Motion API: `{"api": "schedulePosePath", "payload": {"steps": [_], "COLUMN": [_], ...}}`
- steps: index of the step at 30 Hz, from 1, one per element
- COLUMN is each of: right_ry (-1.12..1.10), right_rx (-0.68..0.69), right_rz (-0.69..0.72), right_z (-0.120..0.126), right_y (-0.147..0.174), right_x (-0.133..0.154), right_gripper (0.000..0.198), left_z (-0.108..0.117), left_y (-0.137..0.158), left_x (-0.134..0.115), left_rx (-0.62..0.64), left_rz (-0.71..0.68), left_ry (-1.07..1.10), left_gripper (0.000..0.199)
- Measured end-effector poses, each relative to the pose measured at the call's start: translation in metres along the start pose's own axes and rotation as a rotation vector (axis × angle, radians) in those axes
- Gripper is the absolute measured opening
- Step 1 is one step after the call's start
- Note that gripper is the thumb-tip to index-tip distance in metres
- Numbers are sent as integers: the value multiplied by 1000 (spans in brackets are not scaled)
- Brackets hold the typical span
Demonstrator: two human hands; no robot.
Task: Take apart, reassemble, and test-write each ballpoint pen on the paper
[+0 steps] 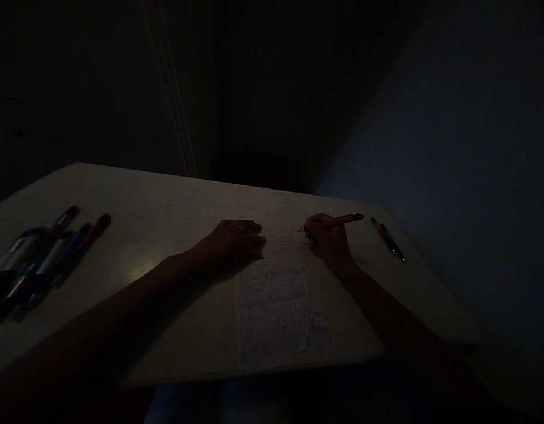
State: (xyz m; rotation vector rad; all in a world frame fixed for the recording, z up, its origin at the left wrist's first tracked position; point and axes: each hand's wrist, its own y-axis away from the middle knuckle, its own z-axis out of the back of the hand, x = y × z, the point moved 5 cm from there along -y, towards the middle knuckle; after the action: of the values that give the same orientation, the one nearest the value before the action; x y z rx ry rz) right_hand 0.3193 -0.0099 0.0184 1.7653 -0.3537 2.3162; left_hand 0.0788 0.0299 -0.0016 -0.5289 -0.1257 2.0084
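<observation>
My right hand (329, 238) grips a red pen (342, 220), its tip pointing left, just beyond the upper right corner of a sheet of paper (274, 294). Dense handwriting covers the sheet, and a second written sheet (318, 330) shows from under its right edge. Flat beside the paper's upper left corner lies my left hand (236, 241), fingers stretched out with the tips at the sheet's edge. A ring is on one of its fingers. Dim light hides whether the pen tip touches anything.
Several pens (46, 253) lie bunched on the left of the pale table (165, 200). Two more pens (388, 239) rest near its right edge. A wall (452, 176) rises close on the right. The room is very dark.
</observation>
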Motion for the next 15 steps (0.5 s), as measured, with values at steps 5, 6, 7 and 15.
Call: {"api": "schedulePosePath", "payload": {"steps": [5, 6, 7, 15], "right_ry": [28, 46, 60, 85], "right_rx": [39, 52, 66, 160], "right_rz": [22, 50, 81, 281], "right_z": [-7, -8, -10, -10], "right_y": [0, 0, 1, 1], "right_x": [-3, -4, -5, -8], "right_gripper": [34, 35, 36, 39], "left_z": [-3, -3, -3, 29], "left_y": [-1, -3, -4, 4], "left_x": [2, 3, 3, 13], "left_rx": [-19, -28, -38, -207], "left_rz": [13, 9, 2, 152], "left_ry": [7, 14, 29, 129], "left_gripper": [37, 38, 40, 37]}}
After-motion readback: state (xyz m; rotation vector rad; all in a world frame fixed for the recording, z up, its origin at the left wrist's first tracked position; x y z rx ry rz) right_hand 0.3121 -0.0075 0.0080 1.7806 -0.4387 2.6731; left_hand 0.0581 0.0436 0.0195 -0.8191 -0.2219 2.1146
